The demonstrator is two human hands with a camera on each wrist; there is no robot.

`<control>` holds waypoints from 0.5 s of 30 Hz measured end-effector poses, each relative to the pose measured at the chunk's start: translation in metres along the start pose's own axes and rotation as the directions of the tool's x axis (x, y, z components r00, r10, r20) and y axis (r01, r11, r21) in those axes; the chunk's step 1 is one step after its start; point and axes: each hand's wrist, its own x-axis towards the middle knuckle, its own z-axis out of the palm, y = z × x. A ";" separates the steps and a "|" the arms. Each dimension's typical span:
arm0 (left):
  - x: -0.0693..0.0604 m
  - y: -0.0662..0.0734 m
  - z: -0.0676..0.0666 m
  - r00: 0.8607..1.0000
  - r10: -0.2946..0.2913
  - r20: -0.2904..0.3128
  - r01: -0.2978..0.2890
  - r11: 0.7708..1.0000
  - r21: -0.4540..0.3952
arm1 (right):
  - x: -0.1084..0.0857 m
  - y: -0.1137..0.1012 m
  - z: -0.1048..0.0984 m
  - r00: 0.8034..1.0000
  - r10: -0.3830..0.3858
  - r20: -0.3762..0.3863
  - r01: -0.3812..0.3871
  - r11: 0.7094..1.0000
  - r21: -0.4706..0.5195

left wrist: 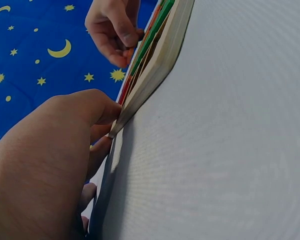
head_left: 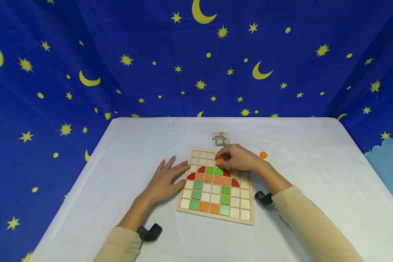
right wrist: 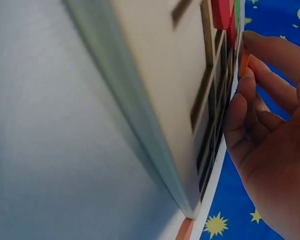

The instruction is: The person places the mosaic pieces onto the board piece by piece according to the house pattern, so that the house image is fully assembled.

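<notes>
A wooden grid board point(head_left: 215, 217) lies on the table, with red quarter-round, green, orange and salmon pieces filling part of its squares. My right hand point(head_left: 237, 157) pinches an orange tile point(head_left: 219, 161) between thumb and fingertips, over the upper part of the grid just above the green row. In the right wrist view the tile point(right wrist: 244, 65) shows edge-on. My left hand point(head_left: 165, 182) lies at the board's left side with fingers spread. Its thumb and index finger touch the frame there, as the left wrist view also shows along the board's edge point(left wrist: 162, 65).
Behind the board lies a small pattern card point(head_left: 221, 139) with a similar coloured figure. A round orange piece point(head_left: 263, 155) is on the white table point(head_left: 301, 156) to the right of the board. A blue curtain point(head_left: 170, 43) with moons and stars stands behind.
</notes>
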 end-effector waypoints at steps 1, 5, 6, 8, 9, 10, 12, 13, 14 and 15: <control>0.000 0.000 0.000 1.000 0.002 0.000 -0.002 1.000 0.002 | 0.000 0.001 0.000 1.000 -0.001 0.000 0.001 1.000 0.000; 0.001 0.001 0.000 1.000 0.003 -0.001 -0.003 1.000 0.001 | 0.000 0.002 0.001 1.000 -0.005 0.003 0.005 1.000 0.004; 0.001 0.001 0.000 1.000 0.003 -0.003 -0.003 1.000 0.000 | -0.001 0.002 0.001 1.000 -0.006 0.004 0.006 1.000 0.005; 0.001 0.001 0.000 1.000 0.000 -0.006 0.000 1.000 -0.002 | -0.001 0.002 0.001 1.000 -0.008 0.008 0.008 1.000 0.007; 0.001 0.001 0.000 1.000 0.001 -0.009 -0.001 1.000 -0.002 | -0.001 0.001 0.001 1.000 -0.010 0.009 0.010 1.000 0.005; 0.001 0.000 0.000 1.000 0.000 -0.010 0.000 1.000 0.001 | -0.001 0.001 0.002 1.000 -0.007 0.010 0.007 1.000 0.006; 0.000 -0.001 0.000 1.000 0.000 -0.012 0.000 1.000 0.000 | -0.001 -0.001 0.002 1.000 -0.003 0.014 0.003 1.000 0.008; 0.000 -0.001 0.000 1.000 0.002 -0.013 -0.002 1.000 -0.001 | -0.001 -0.001 0.002 1.000 0.001 0.015 -0.001 1.000 0.007; -0.001 -0.001 0.001 1.000 0.005 -0.014 -0.005 1.000 -0.001 | -0.002 -0.001 0.002 1.000 0.006 0.015 -0.006 1.000 0.007; -0.001 -0.002 0.001 1.000 0.007 -0.015 -0.007 1.000 -0.001 | -0.002 -0.002 0.002 1.000 0.008 0.015 -0.009 1.000 0.007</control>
